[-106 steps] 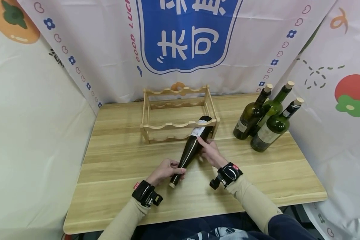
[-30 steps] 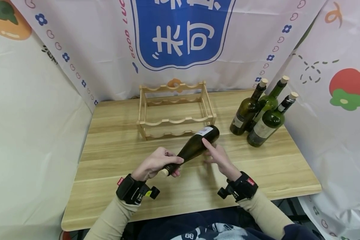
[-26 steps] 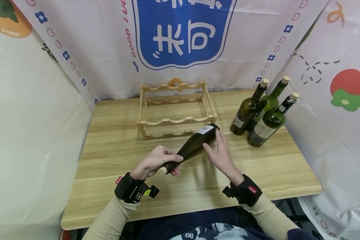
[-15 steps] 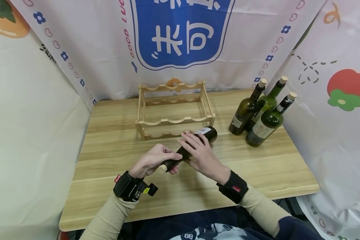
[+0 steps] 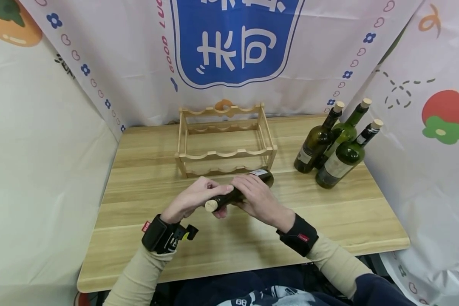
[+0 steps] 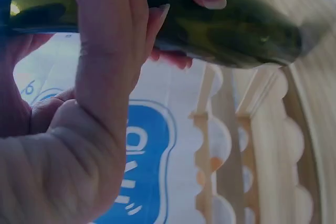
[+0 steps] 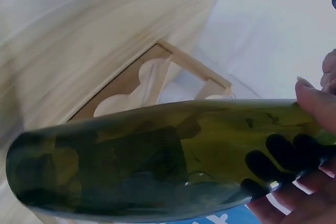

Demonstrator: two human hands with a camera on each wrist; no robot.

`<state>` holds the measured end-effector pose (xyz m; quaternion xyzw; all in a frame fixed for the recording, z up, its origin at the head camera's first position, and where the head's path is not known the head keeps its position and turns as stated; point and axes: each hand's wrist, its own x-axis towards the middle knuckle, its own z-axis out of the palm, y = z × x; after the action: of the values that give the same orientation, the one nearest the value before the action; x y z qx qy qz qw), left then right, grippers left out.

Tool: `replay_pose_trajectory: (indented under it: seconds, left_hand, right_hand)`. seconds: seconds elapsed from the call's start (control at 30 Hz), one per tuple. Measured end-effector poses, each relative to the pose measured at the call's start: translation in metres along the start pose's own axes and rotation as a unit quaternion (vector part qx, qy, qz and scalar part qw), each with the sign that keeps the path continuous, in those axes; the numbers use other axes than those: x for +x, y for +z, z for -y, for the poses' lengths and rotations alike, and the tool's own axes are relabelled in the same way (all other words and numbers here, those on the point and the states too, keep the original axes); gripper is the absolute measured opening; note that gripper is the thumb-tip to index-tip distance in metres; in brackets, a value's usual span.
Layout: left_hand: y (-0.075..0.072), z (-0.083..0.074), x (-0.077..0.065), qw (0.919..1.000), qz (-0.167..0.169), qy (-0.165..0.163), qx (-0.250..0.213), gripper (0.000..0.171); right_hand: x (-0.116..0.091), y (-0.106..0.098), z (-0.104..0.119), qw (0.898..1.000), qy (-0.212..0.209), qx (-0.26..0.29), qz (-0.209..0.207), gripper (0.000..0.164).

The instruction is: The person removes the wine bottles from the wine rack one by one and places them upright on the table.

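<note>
A dark green wine bottle is held in front of the wooden wine rack, its cork towards me and its base to the far right. My left hand grips the neck just behind the cork, thumb on top. Over the shoulder and upper body curls my right hand, which hides that stretch of glass and part of the white label. In the right wrist view the bottle's body shows bare glass, with the right fingers wrapped round its far end.
Three corked wine bottles stand together at the table's right: a brownish one, a green one behind, and a green one with a pale label in front. A printed cloth hangs behind the rack. The table's front edge lies before me.
The bottle has come off the rack's front rail towards me, its cork end now pointing more at me. My right hand released the body, then took hold again nearer the neck. My left kept its grip.
</note>
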<state>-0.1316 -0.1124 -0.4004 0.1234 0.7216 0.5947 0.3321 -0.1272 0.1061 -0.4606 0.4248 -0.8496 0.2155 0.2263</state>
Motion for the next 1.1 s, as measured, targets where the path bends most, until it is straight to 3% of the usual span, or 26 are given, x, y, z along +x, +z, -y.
replay_pose_trajectory:
  seconds: [0.1, 0.2, 0.3, 0.5, 0.63, 0.77, 0.9, 1.1]
  left_hand:
    - [-0.005, -0.002, 0.000, 0.9974, -0.070, 0.020, 0.005, 0.033]
    - [-0.008, 0.005, 0.007, 0.9910, -0.124, 0.048, 0.016, 0.024]
    - [-0.006, 0.020, 0.021, 0.9879, -0.124, 0.074, 0.058, 0.036]
    - [0.005, 0.044, 0.054, 0.9817, -0.081, 0.111, 0.131, 0.080]
    - [0.016, 0.050, 0.071, 0.9734, -0.100, 0.142, 0.150, 0.091]
    - [0.025, 0.051, 0.082, 0.9631, -0.145, 0.166, 0.154, 0.094]
    - [0.032, 0.052, 0.091, 0.9571, -0.176, 0.184, 0.138, 0.093]
    - [0.038, 0.049, 0.098, 0.9493, -0.197, 0.215, 0.118, 0.088]
  right_hand:
    - [0.003, -0.004, 0.000, 1.000, 0.013, 0.021, -0.013, 0.053]
    - [0.007, -0.011, -0.001, 0.999, 0.020, 0.033, -0.024, 0.053]
    - [0.012, -0.019, -0.004, 0.998, 0.024, 0.049, -0.030, 0.054]
    - [0.025, -0.037, -0.011, 0.987, 0.054, 0.144, -0.038, 0.054]
    - [0.031, -0.046, -0.018, 0.978, 0.092, 0.180, -0.044, 0.051]
    - [0.038, -0.054, -0.026, 0.965, 0.155, 0.208, -0.042, 0.044]
    - [0.043, -0.063, -0.036, 0.945, 0.226, 0.234, -0.039, 0.045]
    - [0.050, -0.075, -0.051, 0.916, 0.277, 0.288, -0.047, 0.043]
